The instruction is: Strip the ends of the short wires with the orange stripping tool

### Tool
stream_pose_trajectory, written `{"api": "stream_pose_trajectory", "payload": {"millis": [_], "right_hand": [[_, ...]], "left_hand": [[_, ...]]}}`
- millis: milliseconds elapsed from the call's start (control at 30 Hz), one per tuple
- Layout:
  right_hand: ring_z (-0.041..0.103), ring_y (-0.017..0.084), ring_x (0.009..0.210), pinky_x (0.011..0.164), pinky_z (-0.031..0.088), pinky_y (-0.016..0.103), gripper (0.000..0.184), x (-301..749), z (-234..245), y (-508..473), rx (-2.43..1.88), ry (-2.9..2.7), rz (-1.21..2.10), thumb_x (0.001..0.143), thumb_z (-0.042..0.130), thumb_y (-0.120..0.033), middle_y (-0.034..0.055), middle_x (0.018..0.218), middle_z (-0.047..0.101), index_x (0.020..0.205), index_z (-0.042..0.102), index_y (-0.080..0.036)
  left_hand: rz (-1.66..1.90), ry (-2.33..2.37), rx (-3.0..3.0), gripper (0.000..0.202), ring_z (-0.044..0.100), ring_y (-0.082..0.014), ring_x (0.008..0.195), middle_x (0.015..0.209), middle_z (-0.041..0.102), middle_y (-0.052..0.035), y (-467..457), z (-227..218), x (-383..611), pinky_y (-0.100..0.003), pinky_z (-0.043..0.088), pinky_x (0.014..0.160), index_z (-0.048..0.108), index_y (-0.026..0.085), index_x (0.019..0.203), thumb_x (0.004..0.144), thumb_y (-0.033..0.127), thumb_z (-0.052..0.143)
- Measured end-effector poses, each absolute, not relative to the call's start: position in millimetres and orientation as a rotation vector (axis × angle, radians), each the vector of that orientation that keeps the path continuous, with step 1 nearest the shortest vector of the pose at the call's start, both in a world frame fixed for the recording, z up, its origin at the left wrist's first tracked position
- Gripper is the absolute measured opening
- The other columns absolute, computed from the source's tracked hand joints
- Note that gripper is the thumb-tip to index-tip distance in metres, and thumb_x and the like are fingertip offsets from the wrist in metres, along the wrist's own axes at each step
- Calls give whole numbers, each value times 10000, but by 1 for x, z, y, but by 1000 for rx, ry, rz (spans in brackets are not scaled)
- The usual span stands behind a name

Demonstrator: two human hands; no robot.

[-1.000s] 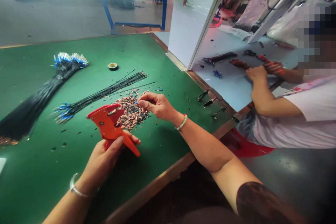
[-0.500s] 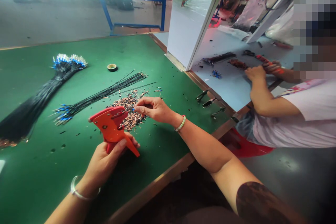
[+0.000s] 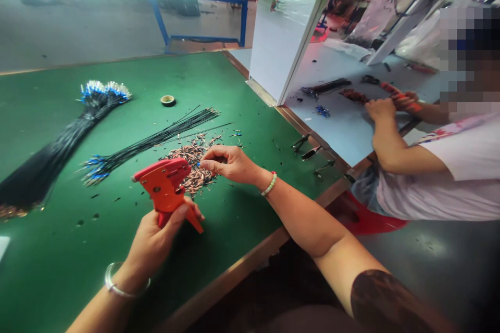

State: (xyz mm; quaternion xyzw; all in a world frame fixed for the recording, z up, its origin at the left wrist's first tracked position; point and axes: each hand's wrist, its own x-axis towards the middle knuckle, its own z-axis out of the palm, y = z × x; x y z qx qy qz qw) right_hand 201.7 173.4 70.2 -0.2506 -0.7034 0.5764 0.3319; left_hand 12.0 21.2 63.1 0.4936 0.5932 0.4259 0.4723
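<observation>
My left hand [image 3: 156, 239] is wrapped round the handles of an orange and red wire stripper [image 3: 160, 182], held tilted above the green table [image 3: 242, 208]. To the right of its jaws my right hand [image 3: 230, 164] pinches a small blue-tipped wire end [image 3: 198, 165]; the rest of that piece is hidden by the fingers and too small to make out. Beneath both hands lies a heap of copper and black wire scraps [image 3: 199, 182]. Just behind it rests a bundle of black wires [image 3: 156, 138] with blue terminals at its left end.
A thicker bundle of black wires [image 3: 70, 140] with blue and clear ends lies far left. A tape roll [image 3: 167, 100] sits behind the thin bundle. A white partition [image 3: 287, 36] rises at the back right. A co-worker [image 3: 441, 161] handles an orange tool at the adjoining table.
The stripper's handles have come slightly closer together in my left hand, and its jaw area looks more closed. My right hand stays nearly in place.
</observation>
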Motion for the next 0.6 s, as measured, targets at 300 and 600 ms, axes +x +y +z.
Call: {"api": "stream_pose_trajectory", "payload": {"millis": [300, 600], "right_hand": [[546, 101, 681, 656, 472, 271, 357, 204, 68, 175, -630, -1805, 1524, 875, 800, -505, -3, 784, 653, 880, 703, -161], [529, 92, 671, 635, 452, 269, 386, 204, 68, 177, -612, -1807, 1507, 877, 788, -532, -4, 786, 632, 880, 688, -159]], "left_hand": [[1043, 1496, 1272, 568, 700, -220, 661, 715, 739, -77, 21, 65, 14, -319, 605, 701, 726, 181, 731, 865, 730, 672], [1034, 1480, 1252, 546, 685, -194, 640, 683, 719, -66, 18, 61, 13, -288, 581, 657, 712, 185, 692, 927, 672, 642]]}}
